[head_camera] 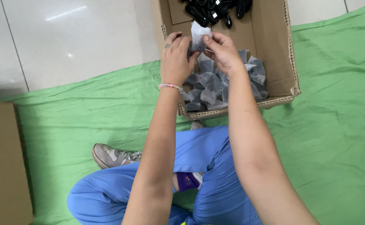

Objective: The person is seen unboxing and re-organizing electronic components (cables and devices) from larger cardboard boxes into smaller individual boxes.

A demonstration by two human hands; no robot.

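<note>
Both hands, left hand [175, 58] and right hand [222, 50], pinch a translucent pouch [199, 33] over the cardboard box [280, 62].

We are looking down on glossy pale floor tiles [74, 37] catching overhead light, a creased green cloth [337, 125] spreading across them, a closed cardboard box [1, 162] sitting at left.
</note>
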